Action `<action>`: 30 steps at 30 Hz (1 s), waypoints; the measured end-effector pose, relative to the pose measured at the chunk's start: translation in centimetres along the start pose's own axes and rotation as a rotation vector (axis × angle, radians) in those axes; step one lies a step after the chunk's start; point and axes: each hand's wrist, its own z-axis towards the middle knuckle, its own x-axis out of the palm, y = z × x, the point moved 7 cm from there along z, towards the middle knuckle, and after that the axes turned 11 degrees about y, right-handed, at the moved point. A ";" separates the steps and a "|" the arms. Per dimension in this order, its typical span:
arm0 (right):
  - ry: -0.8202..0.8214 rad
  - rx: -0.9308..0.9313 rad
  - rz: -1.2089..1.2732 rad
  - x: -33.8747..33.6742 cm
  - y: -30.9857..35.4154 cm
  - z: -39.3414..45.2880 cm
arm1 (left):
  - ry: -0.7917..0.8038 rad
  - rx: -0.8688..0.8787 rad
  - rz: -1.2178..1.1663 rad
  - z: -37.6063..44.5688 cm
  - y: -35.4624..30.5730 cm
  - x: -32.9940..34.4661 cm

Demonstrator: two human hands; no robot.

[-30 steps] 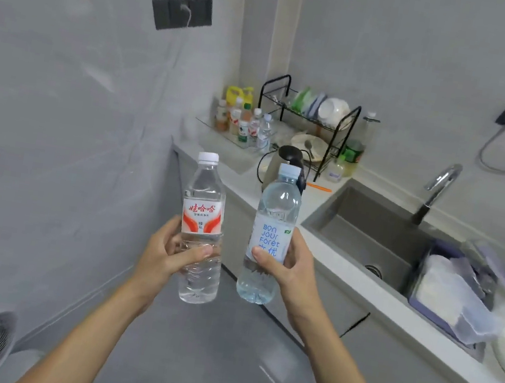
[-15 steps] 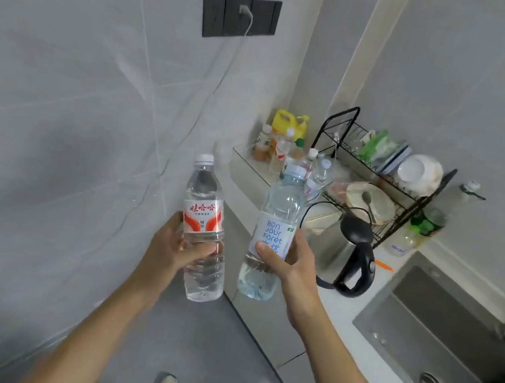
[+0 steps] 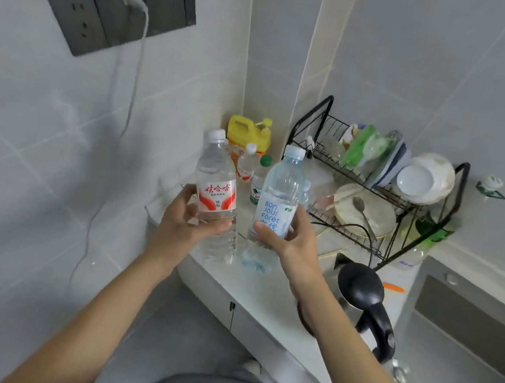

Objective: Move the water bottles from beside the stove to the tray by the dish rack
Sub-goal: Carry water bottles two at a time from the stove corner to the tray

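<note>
Around the two labels the fingers (image 3: pixel 196 223) are wrapping tight: the left hand (image 3: pixel 185 222) is gripping the red-labelled bottle (image 3: pixel 215 197) at its waist, and the right hand (image 3: pixel 291 240) is clasping the blue-labelled bottle (image 3: pixel 274 209) the same way, both bottles standing upright, side by side and just apart, held in the air above the near corner of the white surface (image 3: pixel 261 295). Beyond them, in the corner by the wall, other bottles are already standing: a small clear bottle (image 3: pixel 246 165), a green-capped bottle (image 3: pixel 259 181) and a yellow jug (image 3: pixel 247 132), just left of the black dish rack (image 3: pixel 373 190). The tray itself is mostly hidden behind the held bottles, so its edge is hard to tell. Judging from this, the carrying is nearly over and the setting-down is coming. To do it well, the person should be keeping both bottles vertical, reaching past the kettle (image 3: pixel 365 303) and its cord, lowering one at a time into a free spot without knocking the standing bottles, and letting go only once each base is sitting flat.
</note>
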 end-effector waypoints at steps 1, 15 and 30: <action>-0.011 0.007 0.009 -0.6 -0.3 1.3 | 0.002 -0.013 0.018 1.8 0.1 0.1; -0.305 0.076 -0.240 -5.5 -4.5 10.7 | 0.293 0.080 0.328 18.6 2.1 3.0; -0.524 0.347 -0.760 -3.4 -11.0 11.8 | 0.670 0.064 0.387 26.0 11.3 5.8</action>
